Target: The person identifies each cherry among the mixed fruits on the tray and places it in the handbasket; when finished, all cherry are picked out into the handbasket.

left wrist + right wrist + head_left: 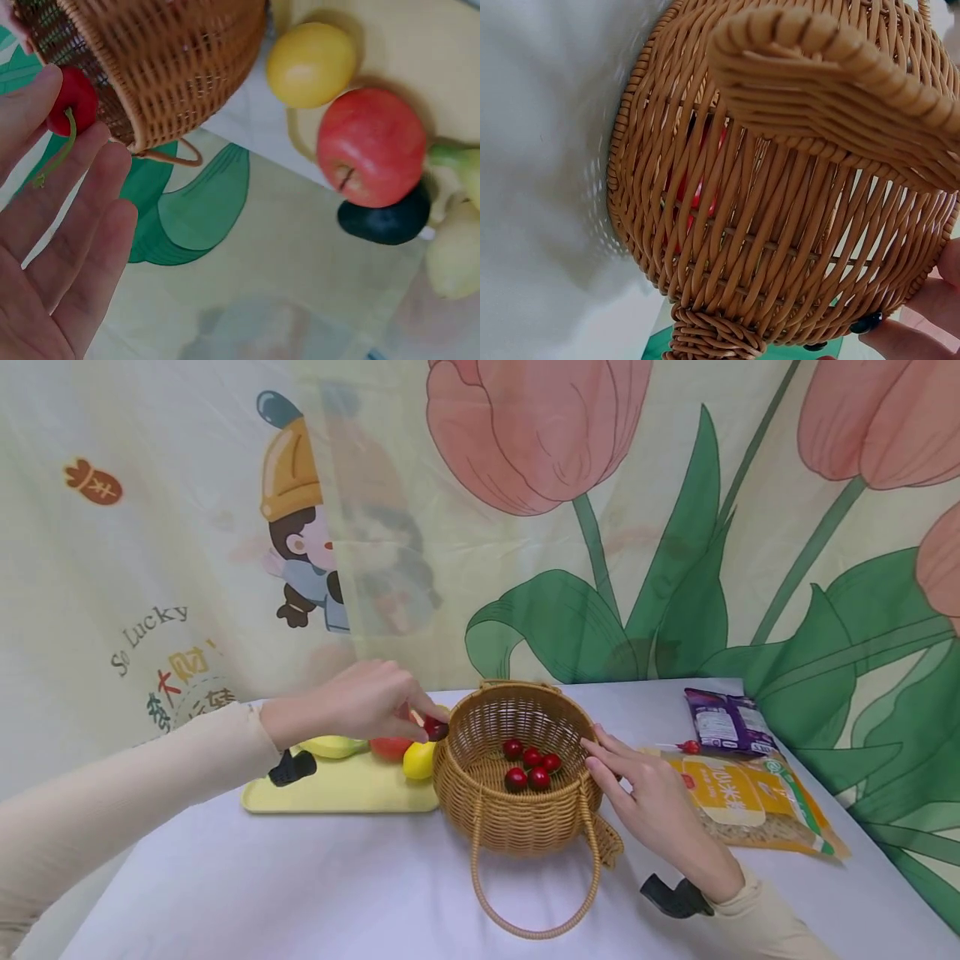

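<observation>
Between thumb and fingertips my left hand pinches a dark red cherry with a green stem, right beside the left rim of a brown wicker basket. The basket stands upright and open at the top, its looped handle hanging down at the front. Several red cherries lie inside on its bottom. Fairly straight fingers of my right hand rest on the basket's right rim. In the right wrist view, those fingers touch the wickerwork, and red shows through the weave.
Left of the basket lies a yellow tray with a lemon, a red apple, a dark green fruit and a pale pear-shaped fruit. To the right are a purple packet and an orange bag. A printed curtain hangs behind.
</observation>
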